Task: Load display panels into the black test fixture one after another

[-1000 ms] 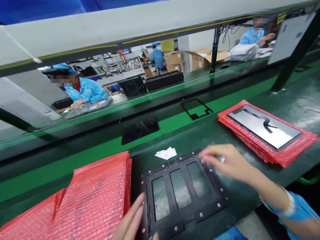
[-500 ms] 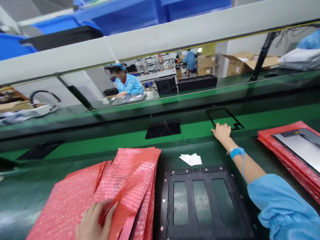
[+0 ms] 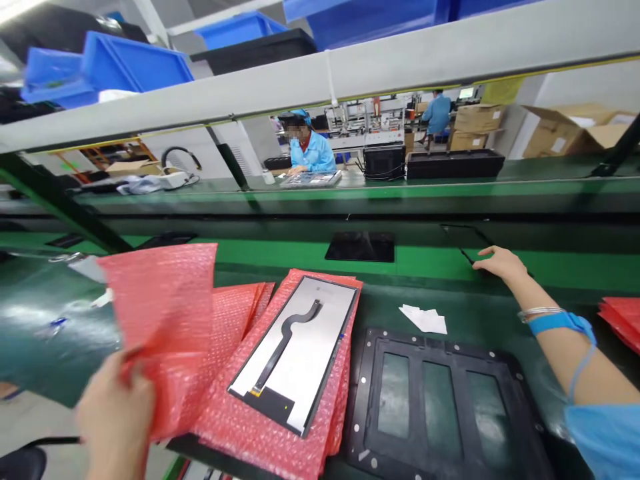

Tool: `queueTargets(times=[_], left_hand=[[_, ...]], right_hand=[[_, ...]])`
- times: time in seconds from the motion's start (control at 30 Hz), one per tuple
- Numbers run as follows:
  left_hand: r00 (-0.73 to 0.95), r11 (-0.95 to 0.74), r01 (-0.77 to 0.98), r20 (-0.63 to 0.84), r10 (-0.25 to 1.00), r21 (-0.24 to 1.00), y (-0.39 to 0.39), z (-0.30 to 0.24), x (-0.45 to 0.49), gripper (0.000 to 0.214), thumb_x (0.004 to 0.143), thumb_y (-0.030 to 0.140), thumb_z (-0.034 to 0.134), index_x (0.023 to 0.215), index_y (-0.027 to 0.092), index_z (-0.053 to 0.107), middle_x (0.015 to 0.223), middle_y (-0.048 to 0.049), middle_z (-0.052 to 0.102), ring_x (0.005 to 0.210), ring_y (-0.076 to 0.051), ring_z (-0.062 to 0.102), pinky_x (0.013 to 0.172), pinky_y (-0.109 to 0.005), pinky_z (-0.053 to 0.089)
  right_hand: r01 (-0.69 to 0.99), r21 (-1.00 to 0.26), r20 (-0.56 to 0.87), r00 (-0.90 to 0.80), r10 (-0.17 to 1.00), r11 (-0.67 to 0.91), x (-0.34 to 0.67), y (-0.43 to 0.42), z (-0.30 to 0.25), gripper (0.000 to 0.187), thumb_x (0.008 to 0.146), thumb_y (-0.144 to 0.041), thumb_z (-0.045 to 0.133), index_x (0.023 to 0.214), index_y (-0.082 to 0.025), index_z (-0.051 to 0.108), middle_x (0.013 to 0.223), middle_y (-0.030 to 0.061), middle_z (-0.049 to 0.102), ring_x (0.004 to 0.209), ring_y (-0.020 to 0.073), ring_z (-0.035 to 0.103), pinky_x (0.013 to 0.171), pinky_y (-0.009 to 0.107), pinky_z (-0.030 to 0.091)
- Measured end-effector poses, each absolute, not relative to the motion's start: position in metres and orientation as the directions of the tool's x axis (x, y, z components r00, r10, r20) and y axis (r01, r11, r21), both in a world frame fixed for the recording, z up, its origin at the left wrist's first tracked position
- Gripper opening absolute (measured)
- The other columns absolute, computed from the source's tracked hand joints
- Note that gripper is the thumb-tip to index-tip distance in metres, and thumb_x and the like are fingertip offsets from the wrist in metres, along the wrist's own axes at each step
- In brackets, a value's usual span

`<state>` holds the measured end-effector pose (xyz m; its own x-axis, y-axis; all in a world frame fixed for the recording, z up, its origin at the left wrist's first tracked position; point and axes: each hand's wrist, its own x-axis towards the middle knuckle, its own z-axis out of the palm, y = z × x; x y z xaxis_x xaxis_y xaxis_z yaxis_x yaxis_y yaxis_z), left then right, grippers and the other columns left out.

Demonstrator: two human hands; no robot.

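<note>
My left hand [image 3: 116, 421] grips a red bubble-wrap sheet [image 3: 160, 313] and holds it lifted off the stack of red bubble wrap [image 3: 250, 427] at the front left. On that stack lies a bare grey display panel [image 3: 300, 347] with a black flex cable. My right hand [image 3: 500, 263] reaches far across and rests its fingers on a thin black frame [image 3: 463, 239] on the green conveyor belt [image 3: 300, 253]. A blue wrist strap [image 3: 560, 322] is on that arm. A black jig with three windows [image 3: 435, 400] lies in front of me.
White scraps of paper [image 3: 425, 319] lie beyond the jig. A dark panel [image 3: 360, 247] rides the belt. More red bubble wrap [image 3: 623, 320] sits at the right edge. Blue bins [image 3: 135, 63] stand on the shelf above. People in blue coats work across the line.
My left hand has lifted the top red sheet up and to the left, uncovering the grey panel. My right hand has stayed on the black frame on the belt. The view has swung left.
</note>
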<state>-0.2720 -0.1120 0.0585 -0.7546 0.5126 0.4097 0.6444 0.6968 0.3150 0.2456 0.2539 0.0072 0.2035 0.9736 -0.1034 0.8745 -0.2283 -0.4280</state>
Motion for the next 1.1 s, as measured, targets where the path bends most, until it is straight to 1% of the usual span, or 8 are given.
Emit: queueTargets(times=[0.13, 0.27, 0.33, 0.43, 0.6, 0.73, 0.93, 1.1], left_hand=[[-0.778, 0.716, 0.623, 0.156, 0.608, 0.316, -0.096, 0.027, -0.285, 0.039, 0.073, 0.011, 0.043, 0.102, 0.019, 0.067, 0.114, -0.0137, 0.071, 0.107, -0.032, 0.064, 0.09, -0.044, 0.05], [-0.745, 0.663, 0.655, 0.165, 0.646, 0.363, -0.093, 0.001, -0.279, 0.043, 0.082, 0.015, 0.038, 0.121, 0.015, 0.058, 0.144, -0.0192, 0.049, 0.136, -0.033, 0.042, 0.108, -0.06, 0.031], [-0.743, 0.653, 0.655, 0.166, 0.649, 0.38, -0.095, -0.003, -0.276, 0.043, 0.086, 0.021, 0.037, 0.123, 0.013, 0.056, 0.146, -0.0211, 0.045, 0.139, -0.035, 0.038, 0.109, -0.065, 0.024], [-0.746, 0.639, 0.644, 0.163, 0.645, 0.419, -0.095, 0.004, -0.272, 0.043, 0.086, 0.028, 0.039, 0.123, 0.014, 0.056, 0.145, -0.0215, 0.047, 0.138, -0.036, 0.039, 0.109, -0.065, 0.025], [-0.752, 0.593, 0.637, 0.228, 0.618, 0.492, -0.087, 0.039, -0.246, 0.058, 0.082, 0.04, 0.04, 0.129, 0.009, 0.052, 0.138, -0.0198, 0.055, 0.129, -0.032, 0.05, 0.107, -0.048, 0.038], [-0.594, 0.463, 0.774, 0.243, 0.767, 0.433, -0.07, 0.061, -0.2, 0.056, 0.085, 0.044, 0.033, 0.127, 0.015, 0.055, 0.132, -0.0107, 0.061, 0.122, -0.027, 0.056, 0.104, -0.041, 0.041], [-0.505, 0.466, 0.851, 0.138, 0.852, 0.24, -0.036, 0.063, -0.159, 0.05, 0.087, 0.035, 0.035, 0.122, 0.008, 0.06, 0.115, -0.0201, 0.068, 0.107, -0.037, 0.062, 0.09, -0.048, 0.047], [-0.479, 0.473, 0.878, 0.174, 0.861, 0.075, -0.028, 0.059, -0.149, 0.051, 0.089, 0.036, 0.033, 0.123, 0.007, 0.059, 0.116, -0.0245, 0.064, 0.113, -0.041, 0.056, 0.096, -0.052, 0.04]], right_hand=[[0.825, -0.557, -0.092, 0.053, 0.994, -0.096, 0.236, 0.226, 0.017, 0.033, 0.069, -0.024, 0.069, 0.102, -0.022, 0.066, 0.095, 0.0049, 0.072, 0.089, 0.0224, 0.068, 0.076, 0.03, 0.052], [0.69, -0.708, 0.078, -0.139, 0.987, 0.153, 0.236, 0.169, 0.027, 0.04, 0.063, -0.027, 0.07, 0.102, -0.022, 0.066, 0.095, 0.005, 0.071, 0.091, 0.0239, 0.068, 0.079, 0.033, 0.053], [0.64, -0.697, 0.213, -0.245, 0.946, 0.323, 0.244, 0.129, 0.032, 0.042, 0.063, -0.03, 0.07, 0.104, -0.023, 0.066, 0.097, 0.0052, 0.071, 0.093, 0.0261, 0.067, 0.081, 0.037, 0.053], [0.66, -0.554, 0.296, -0.414, 0.861, 0.508, 0.26, 0.068, 0.036, 0.038, 0.071, -0.03, 0.066, 0.109, -0.026, 0.064, 0.104, 0.0046, 0.069, 0.097, 0.026, 0.065, 0.084, 0.039, 0.052], [0.657, -0.398, 0.107, -0.66, 0.743, 0.64, 0.274, -0.005, 0.02, 0.032, 0.074, -0.014, 0.06, 0.103, -0.027, 0.062, 0.113, 0.0038, 0.066, 0.103, 0.0242, 0.061, 0.089, 0.042, 0.051], [0.693, -0.339, -0.052, -0.689, 0.723, 0.636, 0.272, -0.025, 0.002, 0.04, 0.069, -0.001, 0.057, 0.101, -0.024, 0.061, 0.118, 0.0056, 0.064, 0.107, 0.0245, 0.059, 0.092, 0.044, 0.05], [0.71, -0.251, -0.172, -0.701, 0.692, 0.658, 0.264, -0.033, 0.0, 0.04, 0.068, 0.002, 0.057, 0.099, -0.022, 0.063, 0.118, 0.0085, 0.063, 0.109, 0.0279, 0.058, 0.093, 0.047, 0.049], [0.709, -0.227, -0.205, -0.705, 0.679, 0.668, 0.26, -0.036, 0.0, 0.04, 0.068, 0.004, 0.057, 0.098, -0.02, 0.064, 0.115, 0.0096, 0.064, 0.106, 0.028, 0.059, 0.09, 0.046, 0.05]])
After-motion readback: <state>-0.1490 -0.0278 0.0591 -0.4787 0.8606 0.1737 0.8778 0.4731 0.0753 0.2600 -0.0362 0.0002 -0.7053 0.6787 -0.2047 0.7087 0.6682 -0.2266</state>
